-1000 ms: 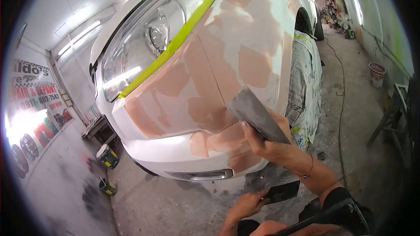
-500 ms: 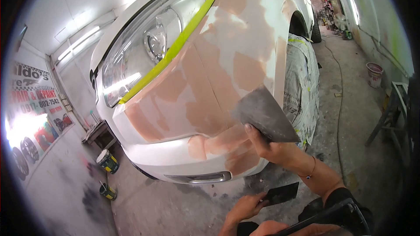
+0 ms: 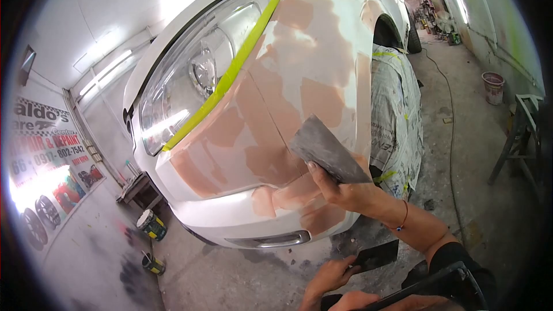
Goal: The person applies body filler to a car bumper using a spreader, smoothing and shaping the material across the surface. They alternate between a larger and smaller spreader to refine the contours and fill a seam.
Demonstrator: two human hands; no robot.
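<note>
My right hand (image 3: 340,189) grips a grey, flat spreader sheet (image 3: 328,151), its thumb on the near face. The sheet is in front of the white bumper (image 3: 201,210), beside pinkish-brown filler patches (image 3: 268,121); whether it touches the surface I cannot tell. Lower down, my left hand (image 3: 333,275) has its fingers closed on the end of a small black plate (image 3: 377,255), held over the floor below the bumper. Yellow-green tape (image 3: 230,75) runs along the lower edge of the headlight (image 3: 201,69).
A sheet (image 3: 394,121) covers the front wheel. Two cans (image 3: 151,224) (image 3: 154,264) stand by the left wall near a small bench (image 3: 140,191). On the right are a bucket (image 3: 493,88), a metal stand (image 3: 510,144) and a cable (image 3: 453,155) along the floor.
My right hand and the grey sheet have moved left across the bumper view. The whole view has shifted slightly. Both hands keep their hold.
</note>
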